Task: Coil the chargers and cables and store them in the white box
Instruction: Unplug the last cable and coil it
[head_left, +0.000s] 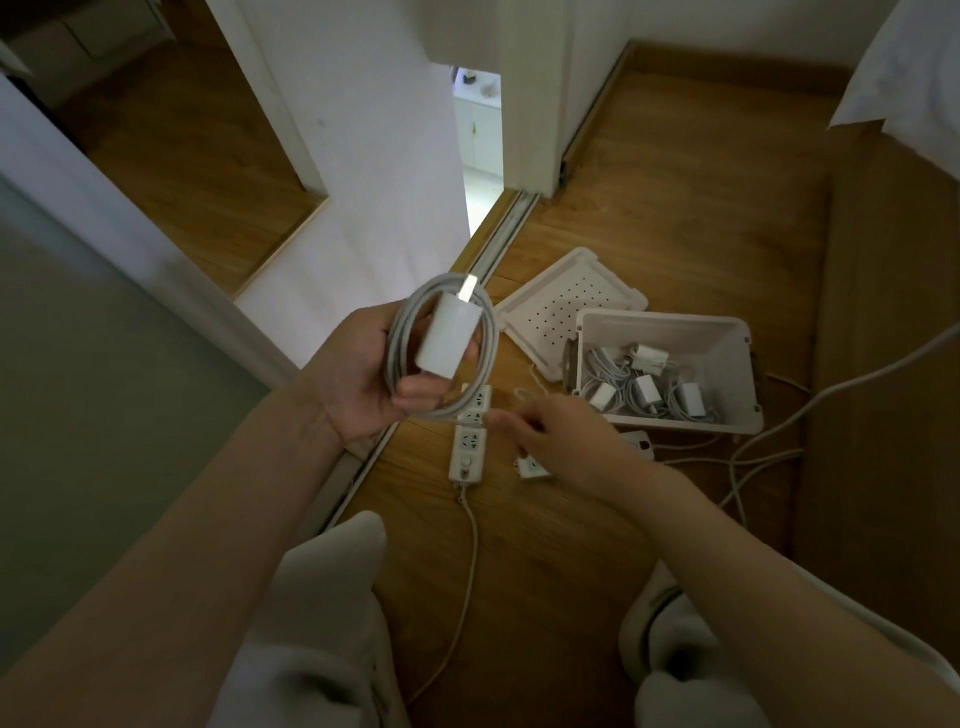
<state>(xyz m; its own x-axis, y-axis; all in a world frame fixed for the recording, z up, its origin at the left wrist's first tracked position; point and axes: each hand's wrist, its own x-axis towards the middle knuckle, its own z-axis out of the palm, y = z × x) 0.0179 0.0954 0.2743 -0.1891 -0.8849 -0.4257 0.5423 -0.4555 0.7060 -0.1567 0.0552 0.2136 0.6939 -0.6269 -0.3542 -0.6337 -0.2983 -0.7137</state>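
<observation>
While the person sits on a wooden floor (675, 208) beside a sliding-door track (501, 236), the left hand (358, 374) is raised, its fingers curled round a coiled cable (396, 343) with a white charger (449, 335) lying across the loop. The right hand (561, 441) reaches low over the floor near a power strip (467, 452); it is blurred, so its grip cannot be told. The white box (670, 422) stands open on the floor to the right, with several coiled chargers (647, 392) inside, and its perforated lid (561, 301) leans just behind. White bedding (914, 78) hangs at the far right.
</observation>
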